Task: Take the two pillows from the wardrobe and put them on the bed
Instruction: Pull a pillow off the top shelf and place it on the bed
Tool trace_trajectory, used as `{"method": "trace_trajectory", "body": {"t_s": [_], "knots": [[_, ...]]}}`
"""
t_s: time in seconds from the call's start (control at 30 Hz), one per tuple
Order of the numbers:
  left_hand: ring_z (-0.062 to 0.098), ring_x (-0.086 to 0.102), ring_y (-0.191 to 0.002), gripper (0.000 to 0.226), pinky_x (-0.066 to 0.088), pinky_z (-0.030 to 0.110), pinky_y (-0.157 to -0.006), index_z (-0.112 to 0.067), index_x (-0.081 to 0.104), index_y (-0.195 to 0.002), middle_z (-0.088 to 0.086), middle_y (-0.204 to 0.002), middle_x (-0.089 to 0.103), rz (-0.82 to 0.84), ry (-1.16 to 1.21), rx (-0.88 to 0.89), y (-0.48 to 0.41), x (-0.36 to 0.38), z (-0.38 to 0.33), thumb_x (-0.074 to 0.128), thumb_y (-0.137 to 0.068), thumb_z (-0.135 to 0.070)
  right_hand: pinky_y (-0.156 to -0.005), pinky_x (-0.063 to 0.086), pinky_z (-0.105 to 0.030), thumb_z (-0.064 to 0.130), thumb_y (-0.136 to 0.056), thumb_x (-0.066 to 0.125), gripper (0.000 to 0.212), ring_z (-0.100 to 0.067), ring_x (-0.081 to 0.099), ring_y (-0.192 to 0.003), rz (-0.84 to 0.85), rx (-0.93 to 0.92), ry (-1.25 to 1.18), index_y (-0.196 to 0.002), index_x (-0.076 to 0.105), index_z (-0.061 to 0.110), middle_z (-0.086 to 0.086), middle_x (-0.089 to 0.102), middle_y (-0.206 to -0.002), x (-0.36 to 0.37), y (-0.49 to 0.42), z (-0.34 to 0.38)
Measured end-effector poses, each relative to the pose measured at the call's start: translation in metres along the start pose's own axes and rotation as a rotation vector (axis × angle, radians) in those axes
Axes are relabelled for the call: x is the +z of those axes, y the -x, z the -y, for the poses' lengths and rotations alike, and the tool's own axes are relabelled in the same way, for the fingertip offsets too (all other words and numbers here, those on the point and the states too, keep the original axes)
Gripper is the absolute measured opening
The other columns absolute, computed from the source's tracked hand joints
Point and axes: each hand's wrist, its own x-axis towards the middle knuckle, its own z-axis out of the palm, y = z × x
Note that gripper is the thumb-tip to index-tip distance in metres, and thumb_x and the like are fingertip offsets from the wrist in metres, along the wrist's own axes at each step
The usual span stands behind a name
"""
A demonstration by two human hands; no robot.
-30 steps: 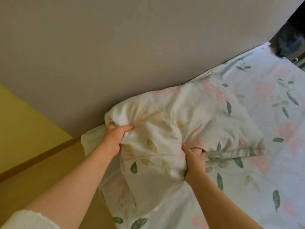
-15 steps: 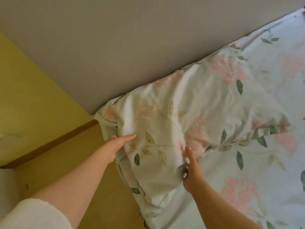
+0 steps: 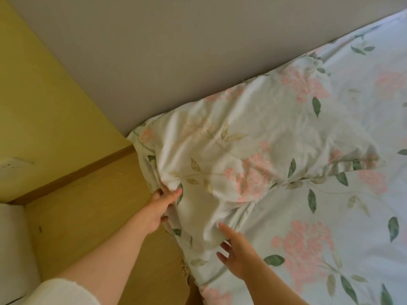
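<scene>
At the head of the bed (image 3: 330,216), against the grey wall (image 3: 176,51), lies a floral pillow (image 3: 242,150) — the left hand (image 3: 158,210) pinches its near corner, the right hand (image 3: 237,256) hovers spread, fingertips touching the cloth.

Grey wall (image 3: 176,51), yellow wall (image 3: 44,106), wooden floor (image 3: 88,216), white wall socket (image 3: 13,162).

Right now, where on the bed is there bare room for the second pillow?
The bed is free right of the pillow, along the grey wall, and below it, nearer the person. The corner by the yellow wall is crowded: the pillow fills it, with the left hand and right hand at its near edge.
</scene>
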Motion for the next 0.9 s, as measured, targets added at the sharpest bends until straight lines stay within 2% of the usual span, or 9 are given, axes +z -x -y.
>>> {"method": "trace_trajectory", "body": {"t_s": [0.1,0.23,0.33,0.47,0.57,0.7,0.77,0.83,0.9], "knots": [[0.022,0.057,-0.104,0.032,0.044,0.032,-0.086,-0.012,0.056,-0.114,0.006,-0.119,0.061,-0.045,-0.014,0.068,0.0,0.003,0.009,0.065,-0.084,-0.02,-0.097,0.035,-0.036,0.022,-0.08,0.069,0.038,-0.022,0.055,-0.102,-0.004,-0.017,0.103,-0.112,0.051,0.01,-0.004,0.062,-0.104,-0.004,-0.001,-0.01],[0.019,0.06,-0.089,0.02,0.048,0.032,-0.068,-0.018,0.058,-0.109,0.003,-0.099,0.064,-0.055,0.438,0.042,0.002,-0.002,0.016,0.056,-0.09,-0.024,-0.063,0.044,-0.025,0.027,-0.083,0.066,0.025,-0.017,0.058,-0.07,-0.026,0.047,0.155,-0.097,0.057,0.008,-0.007,0.064,-0.08,-0.005,-0.002,-0.017],[0.024,0.058,-0.098,0.03,0.052,0.039,-0.075,-0.024,0.052,-0.113,0.004,-0.108,0.062,0.065,0.128,-0.143,0.008,0.004,0.032,0.054,-0.089,-0.041,-0.056,0.036,-0.025,0.036,-0.089,0.055,0.029,-0.014,0.039,-0.05,-0.125,0.204,0.26,-0.079,0.049,0.009,-0.003,0.048,-0.054,-0.005,-0.005,-0.027],[0.025,0.059,-0.088,0.033,0.049,0.036,-0.077,-0.008,0.054,-0.116,0.01,-0.105,0.063,-0.125,-0.293,-0.075,0.004,0.011,0.043,0.062,-0.087,-0.021,-0.076,0.042,-0.036,0.022,-0.094,0.046,0.017,-0.019,0.044,-0.064,-0.271,0.206,0.368,-0.096,0.051,0.005,-0.009,0.053,-0.078,-0.009,-0.007,-0.037],[0.035,0.059,-0.102,0.037,0.049,0.039,-0.076,-0.007,0.05,-0.118,0.017,-0.118,0.059,-0.369,-0.279,-0.025,0.0,0.015,0.046,0.063,-0.085,-0.016,-0.064,0.045,-0.034,0.015,-0.092,0.049,0.031,-0.023,0.048,-0.071,-0.331,0.118,0.392,-0.119,0.047,0.0,-0.016,0.055,-0.103,-0.011,-0.007,-0.037],[0.038,0.056,-0.11,0.05,0.046,0.037,-0.075,0.0,0.043,-0.123,0.021,-0.126,0.053,-0.528,-0.27,0.004,0.021,0.031,0.057,0.067,-0.082,-0.016,-0.089,0.047,-0.044,0.014,-0.094,0.045,0.032,-0.024,0.049,-0.077,-0.308,-0.009,0.416,-0.122,0.044,-0.002,-0.008,0.045,-0.077,-0.021,0.003,-0.039],[0.035,0.056,-0.105,0.039,0.041,0.034,-0.073,-0.004,0.047,-0.117,0.019,-0.12,0.054,-0.53,-0.237,0.034,0.039,0.04,0.064,0.063,-0.084,-0.016,-0.081,0.046,-0.042,0.015,-0.094,0.045,0.034,-0.022,0.05,-0.073,-0.267,-0.069,0.42,-0.124,0.044,-0.001,-0.007,0.045,-0.077,-0.025,0.019,-0.039],[0.028,0.056,-0.086,0.011,0.043,0.033,-0.07,-0.012,0.051,-0.092,0.016,-0.101,0.059,-0.453,-0.166,0.06,0.059,0.052,0.072,0.059,-0.086,-0.016,-0.077,0.046,-0.04,0.016,-0.095,0.045,0.031,-0.021,0.049,-0.072,-0.225,-0.124,0.409,-0.122,0.045,0.001,-0.007,0.046,-0.077,-0.032,0.036,-0.039],[0.021,0.051,-0.067,0.018,0.042,0.028,-0.06,-0.018,0.047,-0.073,0.008,-0.077,0.056,-0.39,-0.124,0.094,0.081,0.067,0.081,0.057,-0.087,-0.015,-0.074,0.044,-0.037,0.017,-0.095,0.045,0.026,-0.022,0.048,-0.075,-0.179,-0.18,0.404,-0.116,0.048,0.002,-0.006,0.047,-0.076,-0.042,0.055,-0.041]]}}
